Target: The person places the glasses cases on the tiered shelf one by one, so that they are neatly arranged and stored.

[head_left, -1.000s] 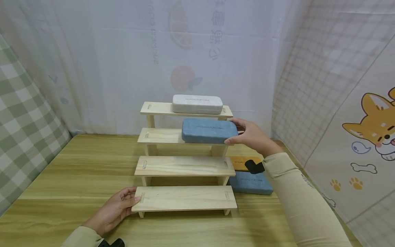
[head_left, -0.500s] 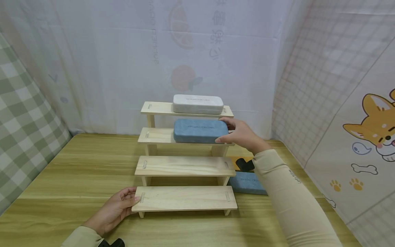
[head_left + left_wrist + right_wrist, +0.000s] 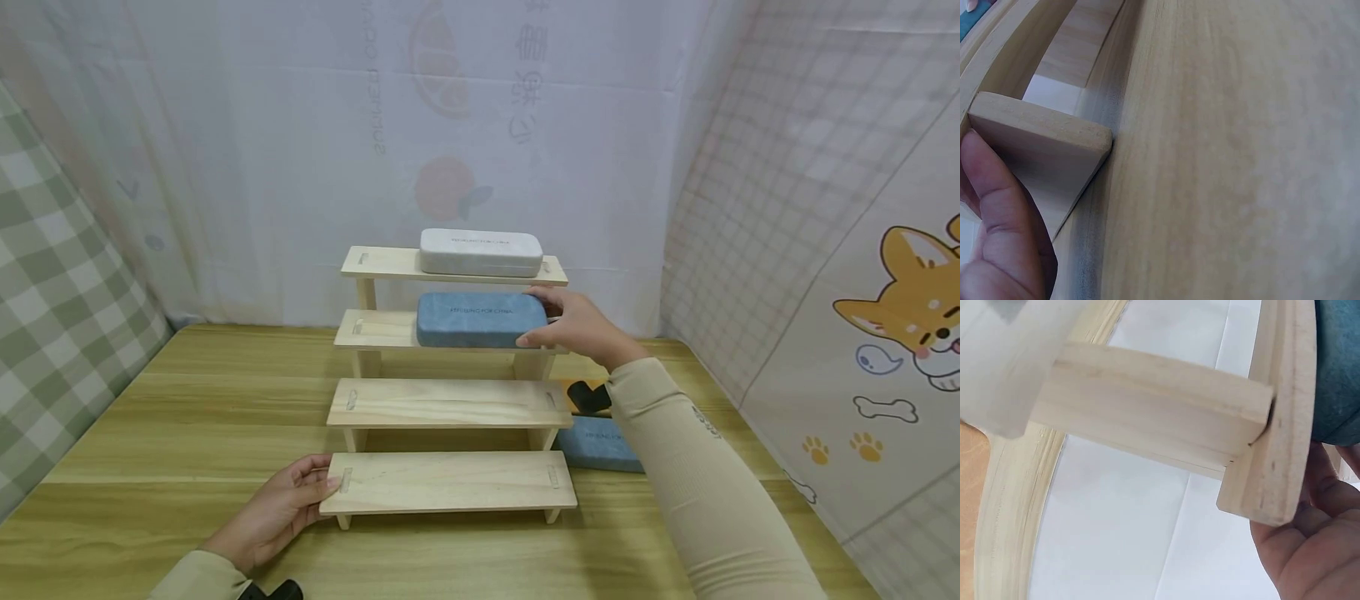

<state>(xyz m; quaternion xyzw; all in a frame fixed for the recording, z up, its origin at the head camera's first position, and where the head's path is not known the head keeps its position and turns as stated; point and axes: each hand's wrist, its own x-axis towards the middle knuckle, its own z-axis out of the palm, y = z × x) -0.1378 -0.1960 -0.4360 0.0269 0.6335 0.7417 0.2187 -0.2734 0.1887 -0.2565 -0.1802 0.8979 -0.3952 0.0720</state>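
Note:
A blue glasses case (image 3: 480,320) lies lengthwise on the second-highest shelf of a pale wooden stepped display stand (image 3: 450,402). My right hand (image 3: 581,329) grips the case's right end, thumb at the front and fingers behind. In the right wrist view, that hand (image 3: 1316,544) is beside the shelf's end, with the blue case mostly out of frame. My left hand (image 3: 277,508) holds the left end of the lowest shelf, thumb on top. Next to a shelf leg (image 3: 1041,125), its fingers show in the left wrist view. A white glasses case (image 3: 480,252) sits on the top shelf.
Right of the stand, another blue glasses case (image 3: 600,443) lies on the wooden table (image 3: 187,400), with an orange case (image 3: 566,387) behind it, partly covered by my right wrist's camera. White cloth (image 3: 285,167) hangs behind; patterned cloths flank both sides.
My right hand has slid the blue glasses case leftward along the second-highest shelf, less in the last half second. My left hand has stayed on the lowest shelf.

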